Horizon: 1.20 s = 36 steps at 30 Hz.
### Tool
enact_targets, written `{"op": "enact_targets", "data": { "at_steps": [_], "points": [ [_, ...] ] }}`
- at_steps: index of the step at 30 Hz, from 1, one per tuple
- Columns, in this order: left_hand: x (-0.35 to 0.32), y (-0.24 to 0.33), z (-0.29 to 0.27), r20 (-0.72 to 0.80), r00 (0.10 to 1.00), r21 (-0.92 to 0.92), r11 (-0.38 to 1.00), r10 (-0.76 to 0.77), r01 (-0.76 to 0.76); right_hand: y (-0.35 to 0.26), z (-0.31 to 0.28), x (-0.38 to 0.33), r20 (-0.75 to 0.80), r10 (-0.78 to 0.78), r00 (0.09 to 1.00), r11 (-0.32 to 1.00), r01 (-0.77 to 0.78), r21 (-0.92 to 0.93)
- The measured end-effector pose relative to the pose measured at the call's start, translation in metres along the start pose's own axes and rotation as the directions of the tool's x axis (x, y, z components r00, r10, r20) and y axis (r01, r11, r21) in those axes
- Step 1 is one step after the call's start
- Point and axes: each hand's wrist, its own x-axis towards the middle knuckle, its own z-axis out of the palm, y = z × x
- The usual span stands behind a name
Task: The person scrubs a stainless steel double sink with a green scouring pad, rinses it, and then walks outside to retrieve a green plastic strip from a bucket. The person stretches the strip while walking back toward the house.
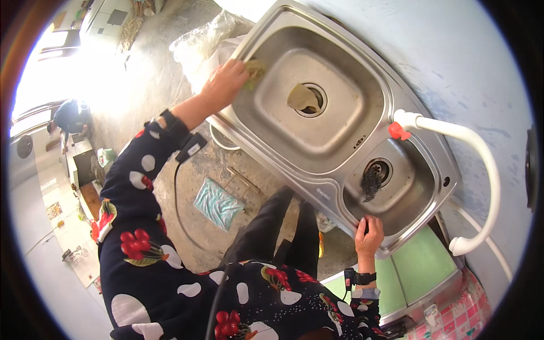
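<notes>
my left hand [225,84] presses a yellowish scrubbing pad [255,70] against the inner wall of the large basin [283,122] of a steel double sink [334,170], fingers curled over the pad and closed on it. the pad sits at the basin's far-left corner, partly hidden under my fingers. beyond that hand, toward the middle of the basin, a limp brownish leaf-like scrap [302,97] lies over the round drain [313,100]; i cannot tell what material it is. my right hand [368,235] grips the front rim of the sink beside the small basin [408,195], fingers hooked over the edge, holding nothing else. just above that hand, a dark wiry clump [371,182] hangs from the small basin's drain. a white hose-like tap [481,164] with a red handle [399,131] arcs over the sink's back edge, well apart from both hands. behind my left hand, a crumpled clear plastic bag [198,42] rests beside the sink. below and between my hands, a pale blue cloth [218,204] lies on the concrete floor [164,85]. under my right hand, a green panel [413,272] sits next to a red checked covering [453,314]. both wrists carry black strapped devices. far off to the left of my left hand, another person [71,116] bends over.
</notes>
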Motion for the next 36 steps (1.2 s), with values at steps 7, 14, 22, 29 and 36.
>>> {"op": "enact_targets", "data": {
  "at_steps": [7,14,22,29,36],
  "points": [
    [-0.066,0.044,-0.004,0.096,0.983,-0.186,0.968,-0.154,0.169,0.0,0.001,-0.001,-0.027,0.011,1.0,1.0,-0.011,0.014],
    [-0.057,0.021,-0.01,-0.148,0.932,-0.305,0.912,-0.331,0.276,0.001,0.002,-0.001,0.002,0.02,1.0,1.0,-0.02,0.014],
    [-0.083,0.046,0.009,-0.165,0.897,-0.295,0.888,-0.411,0.352,0.001,0.004,-0.002,-0.014,0.007,1.0,1.0,-0.007,0.005],
    [-0.067,0.129,0.01,-0.191,0.908,-0.45,0.856,-0.372,0.257,-0.001,0.003,-0.002,-0.019,0.029,0.999,1.0,-0.029,0.007],
    [-0.058,0.216,0.009,-0.046,0.994,-0.654,0.755,-0.098,0.045,-0.003,0.001,-0.001,-0.002,0.048,0.999,0.999,-0.047,0.014]
  ]
}}
